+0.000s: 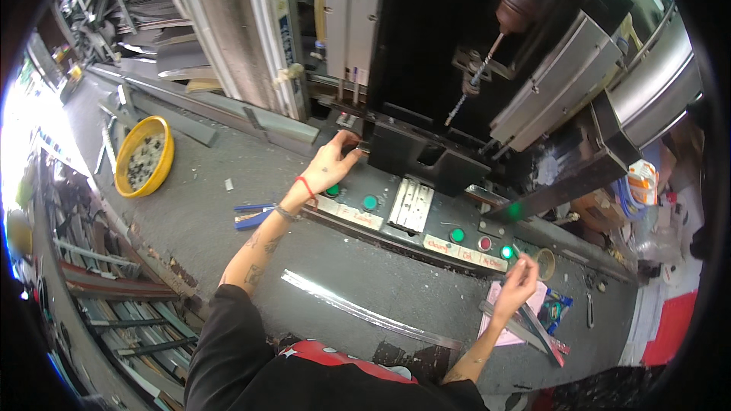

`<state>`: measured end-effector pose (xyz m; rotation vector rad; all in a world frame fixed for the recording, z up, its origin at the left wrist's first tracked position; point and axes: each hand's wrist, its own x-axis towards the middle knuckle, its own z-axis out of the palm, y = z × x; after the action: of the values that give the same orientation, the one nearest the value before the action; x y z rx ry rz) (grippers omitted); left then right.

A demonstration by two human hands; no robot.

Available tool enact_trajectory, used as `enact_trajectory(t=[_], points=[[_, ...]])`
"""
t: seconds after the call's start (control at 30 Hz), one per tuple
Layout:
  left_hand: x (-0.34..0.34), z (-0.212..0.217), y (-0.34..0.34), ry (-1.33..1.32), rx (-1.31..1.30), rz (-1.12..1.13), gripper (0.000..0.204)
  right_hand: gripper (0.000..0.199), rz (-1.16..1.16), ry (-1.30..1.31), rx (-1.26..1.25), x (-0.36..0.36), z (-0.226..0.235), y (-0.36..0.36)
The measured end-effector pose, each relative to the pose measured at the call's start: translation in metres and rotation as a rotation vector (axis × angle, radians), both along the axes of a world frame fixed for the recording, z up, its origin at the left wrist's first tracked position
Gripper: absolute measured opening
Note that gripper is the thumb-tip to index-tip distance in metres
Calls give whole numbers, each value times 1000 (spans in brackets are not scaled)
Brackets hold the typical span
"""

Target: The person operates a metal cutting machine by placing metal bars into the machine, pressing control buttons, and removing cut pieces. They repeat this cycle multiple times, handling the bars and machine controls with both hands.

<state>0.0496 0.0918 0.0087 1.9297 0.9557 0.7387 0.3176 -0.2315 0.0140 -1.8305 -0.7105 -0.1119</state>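
My left hand [327, 167] reaches to the left end of a black metal plate [411, 154] on the drilling machine. Its thumb and fingers are closed around something small at the plate's edge, mostly hidden. My right hand [518, 289] is raised just in front of the lit green button [507, 252], fingers drawn together; a small thin piece seems to show at the tips. A red button [484, 243] and a green button [457, 235] sit left of it. Above the plate, a long drill bit [474, 80] hangs tilted from the dark chuck [524, 1].
A grooved metal block [411, 205] lies between the buttons. Blue-handled pliers [255, 216] rest left of my left forearm. A yellow bowl [165, 160] of small parts stands at far left. Metal strips [537, 327] lie on pink paper [491, 329] by my right hand. A long shiny strip [343, 301] lies in front.
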Motion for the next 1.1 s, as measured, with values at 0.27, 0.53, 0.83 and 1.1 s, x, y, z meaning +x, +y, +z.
enact_trajectory(t=[0.27,0.53,0.83,1.1], points=[[0,-6,-4,-241,-195,5,30,54,79,-119,-256,113,-1,0],[-9,4,0,-165,-291,-122,24,48,236,-197,-538,163,-14,11],[-8,2,-2,-312,-427,-252,45,45,367,-98,-617,169,3,11],[-43,16,-13,51,125,-254,32,37,274,47,-600,199,-9,2]])
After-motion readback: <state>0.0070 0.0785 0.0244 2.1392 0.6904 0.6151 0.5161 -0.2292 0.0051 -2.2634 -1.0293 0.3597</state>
